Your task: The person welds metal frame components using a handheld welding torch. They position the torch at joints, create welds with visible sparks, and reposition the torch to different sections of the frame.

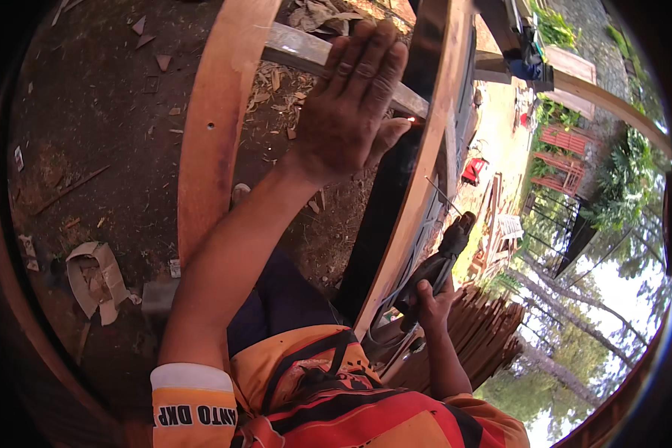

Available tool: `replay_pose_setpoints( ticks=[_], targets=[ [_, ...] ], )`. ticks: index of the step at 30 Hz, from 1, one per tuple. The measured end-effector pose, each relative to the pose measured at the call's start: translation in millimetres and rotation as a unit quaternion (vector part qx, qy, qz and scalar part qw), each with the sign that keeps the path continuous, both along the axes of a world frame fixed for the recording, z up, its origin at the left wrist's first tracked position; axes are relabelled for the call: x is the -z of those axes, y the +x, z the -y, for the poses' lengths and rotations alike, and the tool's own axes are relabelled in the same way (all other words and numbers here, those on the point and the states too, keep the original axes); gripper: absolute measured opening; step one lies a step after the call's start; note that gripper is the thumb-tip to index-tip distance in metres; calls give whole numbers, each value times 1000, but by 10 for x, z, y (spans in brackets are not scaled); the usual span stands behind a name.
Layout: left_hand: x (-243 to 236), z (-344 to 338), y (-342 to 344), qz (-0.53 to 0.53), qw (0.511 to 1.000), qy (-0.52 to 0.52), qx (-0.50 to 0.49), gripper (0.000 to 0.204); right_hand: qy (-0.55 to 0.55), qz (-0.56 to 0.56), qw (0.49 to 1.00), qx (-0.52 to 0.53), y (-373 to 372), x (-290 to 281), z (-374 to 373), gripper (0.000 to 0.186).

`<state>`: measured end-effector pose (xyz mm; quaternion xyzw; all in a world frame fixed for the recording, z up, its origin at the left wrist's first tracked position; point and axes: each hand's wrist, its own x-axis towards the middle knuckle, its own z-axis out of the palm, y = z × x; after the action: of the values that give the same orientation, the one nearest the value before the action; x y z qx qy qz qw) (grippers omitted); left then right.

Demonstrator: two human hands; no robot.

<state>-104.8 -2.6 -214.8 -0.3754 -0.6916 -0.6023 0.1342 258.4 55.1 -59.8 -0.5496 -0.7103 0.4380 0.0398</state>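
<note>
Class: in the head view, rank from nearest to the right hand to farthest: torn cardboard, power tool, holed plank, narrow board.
1. Power tool, in the right hand.
2. Narrow board, just left.
3. Holed plank, farther left.
4. Torn cardboard, ground, far left.

The plank [207, 160], left of centre, is smooth wood, slightly glossy; the tool [431, 270], right of centre, looks like matt plastic; the shirt [396, 407], bottom, is cloth; the carton [112, 270], lower left, is rough cardboard.

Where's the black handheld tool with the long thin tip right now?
In the head view, it's right of centre: the black handheld tool is in the bare right hand, just right of the long orange-brown wooden beam.
</note>
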Motion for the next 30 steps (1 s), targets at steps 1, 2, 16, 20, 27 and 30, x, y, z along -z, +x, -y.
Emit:
replay_pose_setpoints(
  ticks=[1, 2, 16, 20, 27, 30],
  targets=[
    [28, 15, -18, -18, 1000, 13, 3, 73, -2, -11, 999, 35, 57, -40, 226, 52],
    [59, 32, -40, -25, 999, 18, 7, 74, -13, -13, 998, 61, 104, -83, 417, 52],
    [-75, 962, 22, 97, 972, 24, -212, 72, -265, -31, 964, 11, -319, 1642, 1647, 51],
    [113, 1155, 36, 61, 962, -63, -257, 69, -163, -41, 985, -46, -370, 2064, 1557, 51],
    [399, 954, -105, 1, 895, -273, -353, 85, -130, -62, 989, -44, -137, 2206, 1237, 60],
    [364, 865, -107, -23, 846, -382, -371, 90, -94, -83, 990, -69, -35, 2339, 1184, 57]
  ],
)
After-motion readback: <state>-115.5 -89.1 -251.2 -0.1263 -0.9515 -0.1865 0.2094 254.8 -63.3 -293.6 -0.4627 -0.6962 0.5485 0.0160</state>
